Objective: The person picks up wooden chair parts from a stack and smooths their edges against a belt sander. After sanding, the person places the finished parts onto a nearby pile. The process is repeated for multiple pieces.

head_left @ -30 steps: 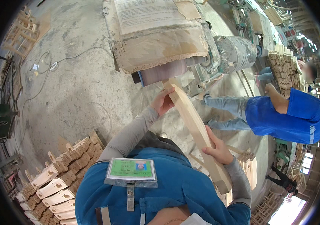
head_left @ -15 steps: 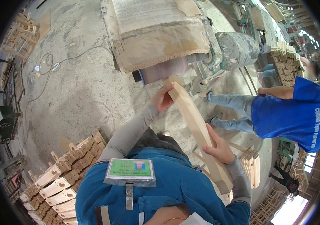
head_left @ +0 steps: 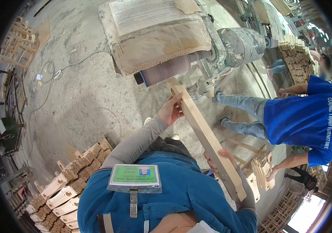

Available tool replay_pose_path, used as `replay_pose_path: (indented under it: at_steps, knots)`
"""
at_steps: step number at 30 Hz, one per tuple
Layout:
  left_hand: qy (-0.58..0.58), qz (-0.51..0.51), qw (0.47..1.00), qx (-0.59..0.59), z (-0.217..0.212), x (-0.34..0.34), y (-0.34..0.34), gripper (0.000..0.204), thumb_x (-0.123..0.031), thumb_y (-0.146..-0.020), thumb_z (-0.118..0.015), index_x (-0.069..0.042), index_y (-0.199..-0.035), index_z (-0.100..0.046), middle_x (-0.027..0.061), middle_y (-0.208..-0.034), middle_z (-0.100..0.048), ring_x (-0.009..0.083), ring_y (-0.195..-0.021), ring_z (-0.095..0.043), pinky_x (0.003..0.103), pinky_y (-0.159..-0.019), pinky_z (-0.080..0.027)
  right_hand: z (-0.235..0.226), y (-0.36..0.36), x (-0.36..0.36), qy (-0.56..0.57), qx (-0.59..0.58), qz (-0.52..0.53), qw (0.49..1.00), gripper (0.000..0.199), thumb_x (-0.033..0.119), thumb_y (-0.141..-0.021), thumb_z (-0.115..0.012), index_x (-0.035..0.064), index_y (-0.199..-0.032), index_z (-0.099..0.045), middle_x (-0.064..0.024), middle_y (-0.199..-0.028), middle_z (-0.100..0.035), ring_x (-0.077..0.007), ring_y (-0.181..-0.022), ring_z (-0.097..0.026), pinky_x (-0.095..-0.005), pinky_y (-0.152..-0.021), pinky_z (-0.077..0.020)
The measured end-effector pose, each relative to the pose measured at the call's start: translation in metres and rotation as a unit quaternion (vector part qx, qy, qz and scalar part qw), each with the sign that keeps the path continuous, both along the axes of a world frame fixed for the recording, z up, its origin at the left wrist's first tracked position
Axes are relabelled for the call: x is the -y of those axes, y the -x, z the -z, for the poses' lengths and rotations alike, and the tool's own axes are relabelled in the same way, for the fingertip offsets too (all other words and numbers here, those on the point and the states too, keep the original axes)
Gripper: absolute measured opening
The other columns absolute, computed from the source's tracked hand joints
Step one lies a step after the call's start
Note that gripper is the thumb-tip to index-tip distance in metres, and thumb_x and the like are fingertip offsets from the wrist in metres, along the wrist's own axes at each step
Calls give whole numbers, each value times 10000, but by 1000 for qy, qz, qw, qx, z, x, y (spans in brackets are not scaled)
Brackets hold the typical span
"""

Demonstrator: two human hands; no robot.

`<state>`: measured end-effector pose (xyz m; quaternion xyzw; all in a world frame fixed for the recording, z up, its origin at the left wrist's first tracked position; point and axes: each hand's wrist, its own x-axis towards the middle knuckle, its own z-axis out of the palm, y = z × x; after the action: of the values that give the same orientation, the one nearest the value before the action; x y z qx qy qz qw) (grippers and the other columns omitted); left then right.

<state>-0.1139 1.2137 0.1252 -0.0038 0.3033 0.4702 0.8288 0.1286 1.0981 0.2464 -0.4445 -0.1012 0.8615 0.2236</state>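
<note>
Turned over since the earlier frame: wooden piece [head_left: 205, 134] has rolled in the hands, so a straight, narrow face now shows upward where the broader curved one did. A slot near its far end has come into sight. Right grip has changed too: fingers now curl round from the left side of the piece, where the thumb lay across it. A co-worker in a blue shirt [head_left: 298, 116] has an arm out to a bundle of cut parts [head_left: 262, 169].

Look of the piece: long, pale, bare wood, fine straight grain, smooth on the upward face; near end cut square, far end carrying the rounded slot. Side face toward the wearer slightly duller.

Position: held above the concrete floor [head_left: 76, 101], slanting from the sanding roller [head_left: 166, 72] down toward the wearer's right side. Far end sits just below the roller, under the front edge of the machine hood [head_left: 160, 46]; cannot tell whether they touch.

Left grip [head_left: 171, 109] is closed on the piece near the slot, thumb uppermost, piece running along its right. Right grip [head_left: 230, 157] is wrapped about the nearer half, piece passing between its fingers, near end projecting beyond it over the grey sleeve [head_left: 250, 192].
</note>
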Motion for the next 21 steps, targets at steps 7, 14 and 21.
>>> replay_pose_path:
  at_steps: [7,14,21]
  knots:
    - [-28,-20,996,-82,1,-17,13,525,-381,-791,-662,-80,-1154,-431,48,-975,-492,158,-845,-526,325,-694,-479,28,26,-20,2,-96,18,995,620,422,-767,-490,-42,-1160,-366,-133,-883,-465,-154,-556,-476,-248,-391,-422]
    - [-21,-13,995,-99,-2,-25,21,557,-352,-779,-683,-87,-1182,-403,41,-994,-483,135,-835,-508,301,-644,-439,28,35,-22,-4,-85,34,996,622,433,-767,-481,-48,-1146,-373,-141,-870,-469,-150,-544,-476,-238,-383,-421]
    - [-16,-19,996,-88,-17,-13,14,547,-306,-800,-666,-96,-1214,-378,40,-1005,-478,146,-862,-511,326,-705,-470,17,24,-6,1,-94,37,995,593,424,-757,-497,-66,-1083,-420,-149,-877,-482,-158,-554,-491,-260,-396,-437]
